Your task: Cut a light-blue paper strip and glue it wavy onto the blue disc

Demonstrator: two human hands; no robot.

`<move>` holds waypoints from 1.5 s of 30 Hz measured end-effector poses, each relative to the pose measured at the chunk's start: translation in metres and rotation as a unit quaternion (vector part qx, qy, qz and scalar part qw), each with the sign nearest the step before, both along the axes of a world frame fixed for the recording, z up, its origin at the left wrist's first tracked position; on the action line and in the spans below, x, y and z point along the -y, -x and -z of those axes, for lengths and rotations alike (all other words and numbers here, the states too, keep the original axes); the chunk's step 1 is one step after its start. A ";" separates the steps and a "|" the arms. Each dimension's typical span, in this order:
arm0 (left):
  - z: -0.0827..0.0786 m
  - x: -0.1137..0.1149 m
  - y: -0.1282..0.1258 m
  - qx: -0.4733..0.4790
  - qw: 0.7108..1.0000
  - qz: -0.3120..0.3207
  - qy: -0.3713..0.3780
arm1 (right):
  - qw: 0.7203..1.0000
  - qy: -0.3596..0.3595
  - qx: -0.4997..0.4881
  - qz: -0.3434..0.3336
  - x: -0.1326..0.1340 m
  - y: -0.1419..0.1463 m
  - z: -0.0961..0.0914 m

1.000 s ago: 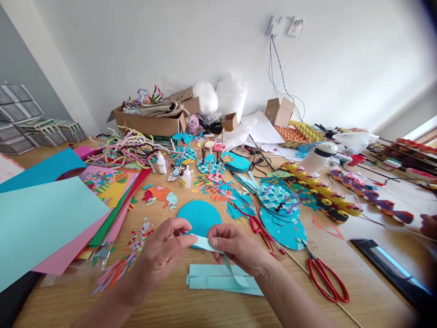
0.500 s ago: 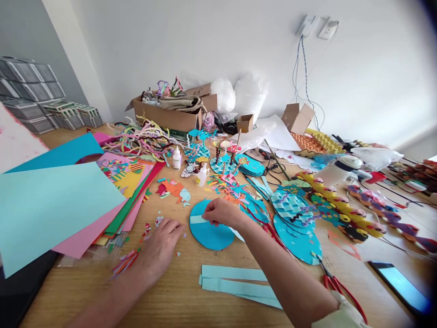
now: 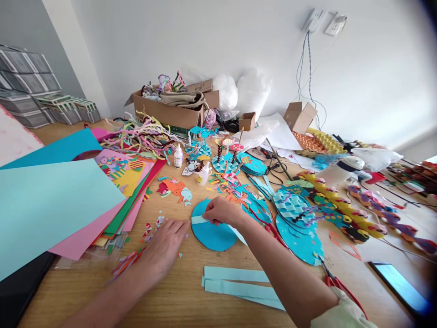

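Observation:
A blue paper disc [image 3: 215, 239] lies flat on the wooden table in front of me. Across its upper part runs a light blue paper strip [image 3: 200, 220], its far end reaching past the disc's right edge under my wrist. My right hand [image 3: 222, 211] is closed in a pinch on this strip, above the disc. Left of the disc, my left hand [image 3: 168, 239] rests on the table with its fingers stretched out, holding nothing; its fingertips come close to the disc's edge. More light blue paper strips [image 3: 235, 274] lie nearer to me, partly covered by my right forearm.
At left are stacked coloured paper sheets [image 3: 58, 200]. White glue bottles [image 3: 204, 174] stand behind the disc among paper scraps [image 3: 179, 190]. To the right lie more blue discs [image 3: 300, 243], red-handled scissors [image 3: 341, 287] and a phone [image 3: 398, 283]. A cardboard box [image 3: 164, 114] stands at the back.
My left hand has moved slightly right, closer to the disc. The right hand keeps its pinch on the strip with little movement. The whole view has shifted a little.

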State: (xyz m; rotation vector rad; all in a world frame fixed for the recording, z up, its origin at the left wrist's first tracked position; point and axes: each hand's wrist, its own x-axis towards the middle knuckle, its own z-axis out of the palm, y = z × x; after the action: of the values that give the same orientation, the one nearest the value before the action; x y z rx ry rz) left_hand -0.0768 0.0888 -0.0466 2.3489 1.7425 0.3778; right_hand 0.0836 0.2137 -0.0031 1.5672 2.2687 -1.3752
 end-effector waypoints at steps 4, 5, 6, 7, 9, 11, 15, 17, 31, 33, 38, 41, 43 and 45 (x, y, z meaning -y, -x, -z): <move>0.000 -0.004 -0.002 -0.012 0.999 -0.003 0.043 | 1.000 0.015 -0.001 0.006 0.001 0.000 0.002; 0.000 -0.005 -0.003 -0.016 0.999 -0.001 0.051 | 1.000 0.016 -0.001 0.008 0.001 0.000 0.002; -0.001 -0.005 -0.004 -0.019 0.998 0.002 0.057 | 1.000 0.017 0.000 0.008 0.001 0.000 0.003; -0.002 -0.006 -0.005 -0.022 0.998 0.005 0.063 | 1.000 0.017 0.001 0.008 0.000 0.000 0.004; -0.005 -0.008 -0.006 -0.026 0.997 0.011 0.076 | 1.000 0.018 0.003 0.007 0.000 0.000 0.004; -0.010 -0.009 -0.008 -0.029 0.996 0.010 0.087 | 1.000 0.019 0.003 0.005 0.000 0.000 0.004; -0.016 -0.010 -0.009 -0.028 0.994 -0.002 0.105 | 1.000 0.020 0.004 0.003 0.000 0.001 0.002; -0.016 -0.010 -0.010 -0.028 0.994 0.000 0.110 | 1.000 0.021 0.006 0.001 0.000 0.002 0.003; -0.010 -0.010 -0.010 -0.015 0.996 0.004 0.088 | 0.999 -0.014 0.028 -0.025 -0.001 0.004 0.002; -0.007 -0.010 -0.009 -0.009 0.997 0.006 0.079 | 0.999 -0.019 0.032 -0.029 -0.002 0.004 0.003; -0.001 -0.009 -0.008 -0.002 0.998 0.003 0.066 | 0.998 -0.025 0.039 -0.039 -0.004 0.005 0.003; -0.001 -0.010 -0.008 -0.001 0.997 0.000 0.080 | 0.998 -0.027 0.042 -0.041 -0.003 0.006 0.001; -0.001 -0.010 -0.008 0.000 0.996 0.001 0.088 | 0.998 -0.027 0.044 -0.041 -0.002 0.007 -0.002; -0.001 -0.011 -0.007 0.003 0.996 0.003 0.085 | 0.998 -0.026 0.046 -0.041 0.000 0.008 -0.004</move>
State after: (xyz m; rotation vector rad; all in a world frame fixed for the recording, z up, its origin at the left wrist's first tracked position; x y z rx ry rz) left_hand -0.0696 0.0995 -0.0460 2.2315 1.6938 0.2255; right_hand 0.0758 0.2140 0.0007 1.5003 2.3050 -1.2084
